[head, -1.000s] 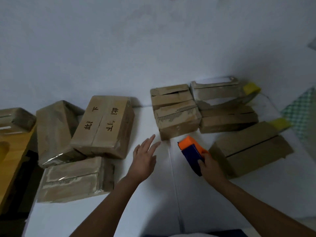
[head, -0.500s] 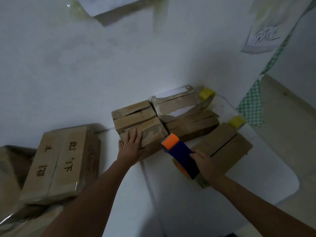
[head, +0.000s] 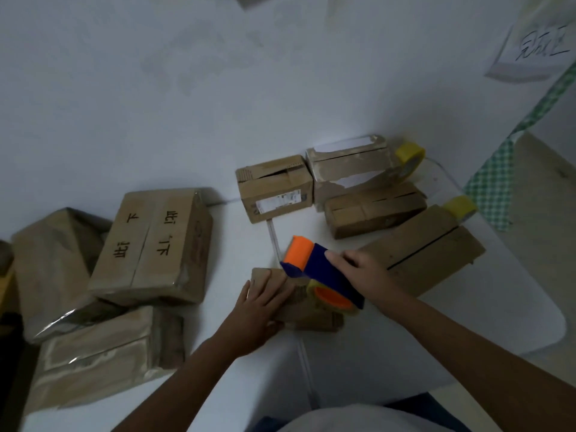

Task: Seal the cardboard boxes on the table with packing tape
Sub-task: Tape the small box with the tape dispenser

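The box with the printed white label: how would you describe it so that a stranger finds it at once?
On the white table, look at the cluster of cardboard boxes in the far right corner by the wall. The box with the label is the leftmost of that cluster. It alone has a white printed sticker on its near side, and its top flaps gape slightly open.

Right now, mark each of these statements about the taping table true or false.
1. The right hand holds the blue and orange tape dispenser. True.
2. The left hand is lifted clear of every box. False: it rests on the small box nearest the person.
3. Two yellow tape rolls lie at the far right. True.
4. The dispenser sits on the box with black characters. False: it is over the small box.
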Demonstrator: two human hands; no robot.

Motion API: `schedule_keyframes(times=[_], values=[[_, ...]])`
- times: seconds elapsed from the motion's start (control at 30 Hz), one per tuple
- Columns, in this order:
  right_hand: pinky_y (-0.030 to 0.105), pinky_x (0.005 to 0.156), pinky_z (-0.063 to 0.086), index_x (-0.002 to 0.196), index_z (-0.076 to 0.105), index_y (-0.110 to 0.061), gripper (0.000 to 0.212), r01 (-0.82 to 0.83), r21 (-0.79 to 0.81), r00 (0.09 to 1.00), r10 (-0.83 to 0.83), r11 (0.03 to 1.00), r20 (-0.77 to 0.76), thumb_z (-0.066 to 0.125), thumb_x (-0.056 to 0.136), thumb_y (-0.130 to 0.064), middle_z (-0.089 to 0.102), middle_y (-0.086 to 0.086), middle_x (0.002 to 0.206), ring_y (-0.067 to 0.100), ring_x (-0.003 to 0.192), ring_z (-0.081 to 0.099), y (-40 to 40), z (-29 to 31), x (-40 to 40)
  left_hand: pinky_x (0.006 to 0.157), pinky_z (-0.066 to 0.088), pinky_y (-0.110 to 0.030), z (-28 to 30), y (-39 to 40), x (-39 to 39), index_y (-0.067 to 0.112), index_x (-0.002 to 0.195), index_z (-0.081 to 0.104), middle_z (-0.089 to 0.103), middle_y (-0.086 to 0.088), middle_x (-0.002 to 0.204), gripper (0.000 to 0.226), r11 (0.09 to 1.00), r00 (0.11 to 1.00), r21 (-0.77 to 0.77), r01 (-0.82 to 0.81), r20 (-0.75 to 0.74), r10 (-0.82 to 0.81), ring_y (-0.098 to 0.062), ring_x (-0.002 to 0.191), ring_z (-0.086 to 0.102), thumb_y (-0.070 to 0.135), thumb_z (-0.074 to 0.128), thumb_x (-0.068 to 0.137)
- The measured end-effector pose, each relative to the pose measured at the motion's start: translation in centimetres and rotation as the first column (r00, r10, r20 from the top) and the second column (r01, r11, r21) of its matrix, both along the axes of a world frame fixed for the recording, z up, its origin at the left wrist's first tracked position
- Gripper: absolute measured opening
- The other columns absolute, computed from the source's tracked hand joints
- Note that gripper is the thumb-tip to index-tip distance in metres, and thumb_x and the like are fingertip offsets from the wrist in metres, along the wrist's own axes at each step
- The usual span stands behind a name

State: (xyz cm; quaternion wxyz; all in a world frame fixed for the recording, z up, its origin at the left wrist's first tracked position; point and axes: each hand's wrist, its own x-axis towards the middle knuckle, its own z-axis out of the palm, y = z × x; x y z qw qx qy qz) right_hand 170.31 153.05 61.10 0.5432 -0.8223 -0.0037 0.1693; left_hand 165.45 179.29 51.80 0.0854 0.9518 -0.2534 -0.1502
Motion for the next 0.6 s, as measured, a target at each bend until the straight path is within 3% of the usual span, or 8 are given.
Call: schedule_keyframes(times=[0.13, 0.3, 0.37, 0.4, 0.47, 0.53, 0.6], values=[[0.027, 0.054, 0.040, 0.073, 0.062, -0.006, 0.058, -0.054, -0.133, 0.996, 0.063, 0.990, 0.065, 0.049, 0.087, -0.061, 0.061, 0.006, 0.062, 0.016, 0.056, 0.058, 0.5, -0.9, -2.2, 0.119, -0.006, -0.047, 0.1, -0.6, -3.2, 0.037, 0.157, 0.004, 0.002, 0.011, 0.165, 0.074, 0.996, 0.999, -0.077, 0.043, 0.017, -0.042, -0.018, 0.151, -0.010, 0.056, 0.038, 0.094], [0.038, 0.057, 0.050, 0.071, 0.061, -0.013, 0.072, -0.055, -0.251, 0.982, 0.098, 0.966, 0.164, 0.039, 0.077, -0.081, 0.063, 0.004, 0.065, 0.013, 0.060, 0.062, 0.7, -2.1, -3.6, 0.120, 0.000, -0.049, 1.0, -0.9, -3.7, 0.039, 0.153, 0.021, 0.016, 0.012, 0.162, 0.067, 0.991, 0.999, -0.133, -0.017, -0.050, 0.010, -0.014, 0.150, 0.007, 0.056, 0.044, 0.092], [0.037, 0.056, 0.050, 0.071, 0.060, -0.013, 0.075, -0.042, -0.259, 0.979, 0.092, 0.965, 0.181, 0.035, 0.074, -0.084, 0.062, 0.004, 0.064, 0.012, 0.059, 0.062, 0.5, -2.3, -3.6, 0.119, 0.018, -0.043, 2.3, -1.1, -3.5, 0.038, 0.141, 0.043, 0.038, 0.013, 0.149, 0.049, 0.957, 0.998, -0.287, -0.050, -0.048, 0.038, -0.010, 0.141, 0.028, 0.052, 0.046, 0.095], [0.036, 0.056, 0.050, 0.071, 0.060, -0.013, 0.076, -0.044, -0.259, 0.978, 0.094, 0.965, 0.185, 0.035, 0.074, -0.085, 0.062, 0.003, 0.064, 0.011, 0.058, 0.061, 0.3, -2.3, -3.8, 0.109, 0.034, -0.035, 2.9, -1.3, -3.5, 0.033, 0.130, 0.056, 0.050, 0.014, 0.134, 0.035, 0.912, 0.996, -0.401, -0.087, -0.031, 0.082, -0.005, 0.129, 0.041, 0.044, 0.048, 0.098], [0.037, 0.057, 0.051, 0.072, 0.060, -0.015, 0.072, -0.046, -0.262, 0.978, 0.097, 0.964, 0.186, 0.038, 0.076, -0.082, 0.063, 0.001, 0.065, 0.010, 0.059, 0.062, 0.3, -2.4, -3.9, 0.086, 0.044, -0.027, 4.3, -1.4, -3.4, 0.026, 0.109, 0.068, 0.061, 0.023, 0.109, 0.020, 0.742, 0.932, -0.567, -0.357, -0.164, 0.324, 0.006, 0.106, 0.054, 0.029, 0.050, 0.101], [0.037, 0.057, 0.051, 0.073, 0.061, -0.015, 0.069, -0.041, -0.260, 0.978, 0.092, 0.965, 0.188, 0.039, 0.076, -0.080, 0.063, 0.000, 0.066, 0.010, 0.060, 0.062, 0.4, -2.4, -4.0, 0.089, 0.051, -0.031, 5.8, -1.6, -3.2, 0.028, 0.106, 0.073, 0.072, 0.016, 0.101, 0.025, 0.399, 0.679, -0.552, -0.733, -0.546, 0.492, -0.001, 0.101, 0.063, 0.025, 0.048, 0.103], [0.036, 0.057, 0.051, 0.074, 0.061, -0.014, 0.070, -0.045, -0.270, 0.976, 0.100, 0.962, 0.193, 0.039, 0.077, -0.081, 0.064, -0.001, 0.067, 0.010, 0.061, 0.063, 0.4, -2.4, -4.1, 0.095, 0.051, -0.036, 6.9, -2.2, -2.4, 0.018, 0.104, 0.074, 0.075, -0.002, 0.100, 0.031, 0.114, 0.411, -0.399, -0.910, -0.832, 0.371, -0.018, 0.101, 0.067, 0.027, 0.045, 0.105]])
